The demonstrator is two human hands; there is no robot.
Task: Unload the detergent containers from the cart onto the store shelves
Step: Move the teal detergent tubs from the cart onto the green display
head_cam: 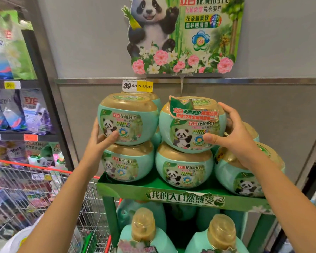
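Two tubs in play here, both on the top tier of the stack. My left hand [102, 141] grips the left tub [128, 119] from its seven o'clock side, thumb laid across the panda label and fingers wrapped round the back. My right hand [235, 136] grips the right tub [190, 125] from three o'clock, thumb pressed on the front label, fingers curled over the gold lid's edge. That right tub wears a leaf-shaped sticker [193, 111] across its top front. The two tubs sit side by side, just about touching.

Under them, at six o'clock, is the lower row of tubs [183, 167], three across the front, standing on the green display tray [171, 196]. More tubs peek out behind the top pair. At twelve o'clock from the left tub is a price tag [137, 86] on the wall rail, and higher up the panda sign [182, 33].

Below the tray, gold-capped bottles [143, 225] fill the stand's lower level. Out at eight o'clock is the wire cart [44, 189] with its red rim, pulled up against the stand's left leg. At nine o'clock, side shelves [16, 110] hold detergent pouches.
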